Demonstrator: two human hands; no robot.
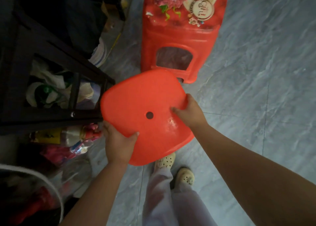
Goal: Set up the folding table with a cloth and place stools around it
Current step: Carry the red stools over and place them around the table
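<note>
We're looking down at a grey marbled tile floor [256,72], and on the left there's a dark black-framed shelf unit [51,54] stuffed with bundles. Ahead of us on the floor stands a red plastic stool with a flowered seat top [181,43]. Nearer, we're holding a second red-orange plastic stool with a small round hole in its seat [145,109] above the floor, seat facing us, just in front of the flowered one. Our left hand [119,143] clamps the seat's near-left edge, thumb on top. Our right hand [189,111] grips the right edge, thumb pressed on the seat. Below, cream perforated clogs [183,176] show.
</note>
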